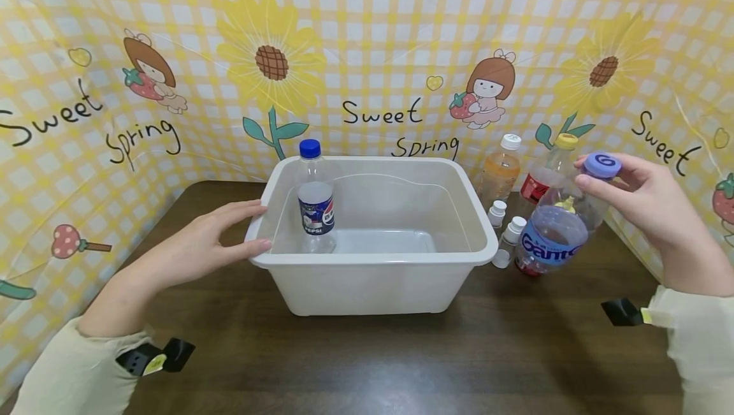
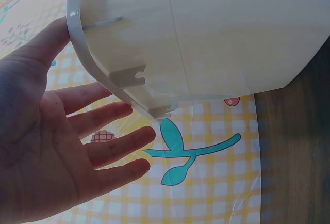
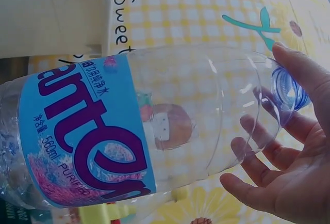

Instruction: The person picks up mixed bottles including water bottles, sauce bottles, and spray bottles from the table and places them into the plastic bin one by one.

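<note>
My right hand (image 1: 659, 204) pinches a clear plastic water bottle (image 3: 175, 126) near its blue-purple cap (image 1: 601, 164), thumb on one side and fingers on the other. This bottle has a blue label, looks empty and leans right of the white plastic tub (image 1: 373, 294); whether its base touches the table I cannot tell. At the tub's left end, my left hand (image 1: 197, 246) touches the rim with its thumb and fingertips, the fingers spread and fairly straight in the left wrist view. Inside the tub's left part, a Pepsi bottle (image 1: 316, 214) with a blue cap stands upright.
Right of the tub stand a bottle of orange drink (image 1: 500, 169), a yellow-capped bottle (image 1: 564, 142) with a red label and two small white-capped bottles (image 1: 512, 231). A yellow checked cloth (image 1: 367, 51) hangs behind the dark wooden table (image 1: 355, 357) and at both sides.
</note>
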`<state>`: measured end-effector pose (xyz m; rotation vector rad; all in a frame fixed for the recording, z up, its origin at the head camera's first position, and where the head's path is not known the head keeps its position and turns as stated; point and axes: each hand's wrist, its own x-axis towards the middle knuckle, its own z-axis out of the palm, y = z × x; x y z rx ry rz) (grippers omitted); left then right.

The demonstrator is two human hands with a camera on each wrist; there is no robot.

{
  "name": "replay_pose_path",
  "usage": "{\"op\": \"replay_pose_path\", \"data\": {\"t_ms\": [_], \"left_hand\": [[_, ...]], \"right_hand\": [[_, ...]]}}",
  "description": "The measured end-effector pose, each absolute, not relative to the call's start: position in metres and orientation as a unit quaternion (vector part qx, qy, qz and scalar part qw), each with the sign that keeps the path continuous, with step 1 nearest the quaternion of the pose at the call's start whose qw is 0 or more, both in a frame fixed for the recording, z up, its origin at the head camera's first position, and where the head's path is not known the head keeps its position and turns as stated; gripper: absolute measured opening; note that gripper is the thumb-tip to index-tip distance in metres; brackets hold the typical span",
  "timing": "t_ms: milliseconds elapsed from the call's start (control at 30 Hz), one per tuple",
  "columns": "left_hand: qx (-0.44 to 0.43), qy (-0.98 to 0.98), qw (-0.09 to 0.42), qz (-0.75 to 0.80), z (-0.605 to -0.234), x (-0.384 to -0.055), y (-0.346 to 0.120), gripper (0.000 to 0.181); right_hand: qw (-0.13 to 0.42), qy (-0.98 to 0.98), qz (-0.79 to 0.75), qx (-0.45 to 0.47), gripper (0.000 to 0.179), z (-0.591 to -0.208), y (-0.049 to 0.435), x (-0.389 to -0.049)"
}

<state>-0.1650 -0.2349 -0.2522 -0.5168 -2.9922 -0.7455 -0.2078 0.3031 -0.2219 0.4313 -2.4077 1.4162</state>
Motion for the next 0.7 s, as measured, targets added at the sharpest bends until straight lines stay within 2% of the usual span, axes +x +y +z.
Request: {"op": "replay_pose_path", "data": {"t_ms": [700], "left_hand": [[-0.163, -0.957, 0.01, -0.24, -0.251, -0.164, -0.234, 0.069]], "right_hand": [[0.174, -0.867, 0.43, 0.183, 0.029, -0.177, 0.274, -0.216]]}}
